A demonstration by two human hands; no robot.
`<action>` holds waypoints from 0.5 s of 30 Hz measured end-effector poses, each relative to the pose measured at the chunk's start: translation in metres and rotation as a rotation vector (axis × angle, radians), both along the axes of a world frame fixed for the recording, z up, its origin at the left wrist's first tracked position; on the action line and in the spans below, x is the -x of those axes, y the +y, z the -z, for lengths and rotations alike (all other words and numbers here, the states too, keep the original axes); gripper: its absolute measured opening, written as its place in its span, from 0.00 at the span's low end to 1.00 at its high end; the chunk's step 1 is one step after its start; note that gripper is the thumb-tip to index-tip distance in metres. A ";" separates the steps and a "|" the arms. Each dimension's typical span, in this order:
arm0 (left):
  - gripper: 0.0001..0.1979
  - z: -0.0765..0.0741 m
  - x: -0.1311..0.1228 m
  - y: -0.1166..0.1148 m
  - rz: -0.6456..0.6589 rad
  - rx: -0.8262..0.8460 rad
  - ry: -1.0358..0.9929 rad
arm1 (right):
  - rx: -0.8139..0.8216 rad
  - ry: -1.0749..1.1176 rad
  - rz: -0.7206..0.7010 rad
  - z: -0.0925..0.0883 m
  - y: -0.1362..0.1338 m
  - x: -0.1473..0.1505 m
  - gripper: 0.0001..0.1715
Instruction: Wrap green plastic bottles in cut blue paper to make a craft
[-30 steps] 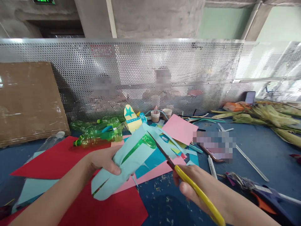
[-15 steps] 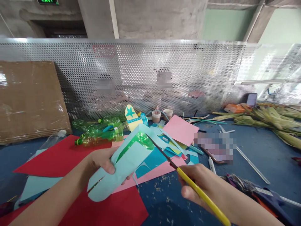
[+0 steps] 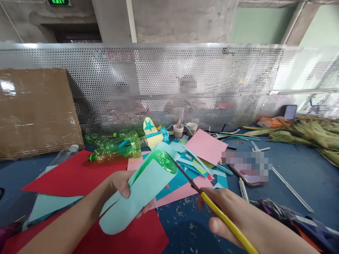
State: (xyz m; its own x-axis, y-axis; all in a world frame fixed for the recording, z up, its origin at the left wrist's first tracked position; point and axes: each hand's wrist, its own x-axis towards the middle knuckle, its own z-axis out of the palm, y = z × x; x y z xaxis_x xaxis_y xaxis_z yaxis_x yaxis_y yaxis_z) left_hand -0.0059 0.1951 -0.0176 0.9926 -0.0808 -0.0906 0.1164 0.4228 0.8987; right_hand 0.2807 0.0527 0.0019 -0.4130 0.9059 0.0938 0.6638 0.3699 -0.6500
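Observation:
My left hand [image 3: 124, 185] is wrapped round a green plastic bottle piece [image 3: 166, 161] covered in light blue paper [image 3: 137, 195]. The thumb presses on the paper, while the other fingers are mostly hidden beneath. A lengthwise gap in the paper shows green plastic, and the paper's near end hangs loose with a slit. My right hand [image 3: 222, 208] grips scissors [image 3: 225, 220] with long yellow handles. Their dark blades point away from me, with the tip at the open rim of the bottle piece, by the light blue paper edge.
Red sheets [image 3: 79, 173], a pink sheet [image 3: 206, 146] and blue scraps lie around the hands. Green bottles [image 3: 113, 151] and a yellow paper-covered rocket shape [image 3: 153, 135] stand behind. A phone [image 3: 246, 169], a marker [image 3: 243, 189], a glue gun [image 3: 293, 218] and corn husks [image 3: 312, 135] are rightward.
The light blue paper at the bottle rim no longer reaches over the blades as a long flap. Both hands keep their holds, and the view has shifted slightly left.

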 end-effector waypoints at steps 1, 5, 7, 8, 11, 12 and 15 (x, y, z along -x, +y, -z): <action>0.45 0.002 0.000 0.001 0.014 0.003 -0.005 | 0.005 0.002 0.000 0.001 0.001 -0.001 0.47; 0.46 0.005 0.001 0.001 0.022 -0.008 -0.021 | 0.006 0.031 -0.001 0.001 0.001 -0.002 0.48; 0.46 0.003 0.000 0.001 0.016 0.004 -0.023 | 0.007 0.048 0.004 0.000 0.001 -0.001 0.48; 0.45 0.002 -0.001 0.000 0.021 0.016 -0.027 | 0.012 0.053 0.007 0.000 0.001 -0.001 0.48; 0.46 -0.003 -0.002 -0.001 0.061 0.030 -0.051 | 0.055 0.051 0.025 0.000 0.001 -0.001 0.48; 0.46 -0.004 -0.002 -0.002 0.077 0.029 -0.061 | 0.077 0.045 0.031 0.001 0.002 -0.001 0.48; 0.45 -0.010 -0.002 -0.002 0.115 0.036 -0.079 | 0.138 0.020 0.029 0.005 0.004 -0.003 0.48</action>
State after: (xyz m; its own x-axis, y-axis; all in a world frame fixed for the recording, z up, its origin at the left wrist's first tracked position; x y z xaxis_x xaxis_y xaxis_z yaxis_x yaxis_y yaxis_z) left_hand -0.0038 0.1930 -0.0079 0.9805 -0.1964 -0.0072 0.0952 0.4425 0.8917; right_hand 0.2840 0.0565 -0.0033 -0.3858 0.9223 -0.0241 0.6591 0.2572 -0.7067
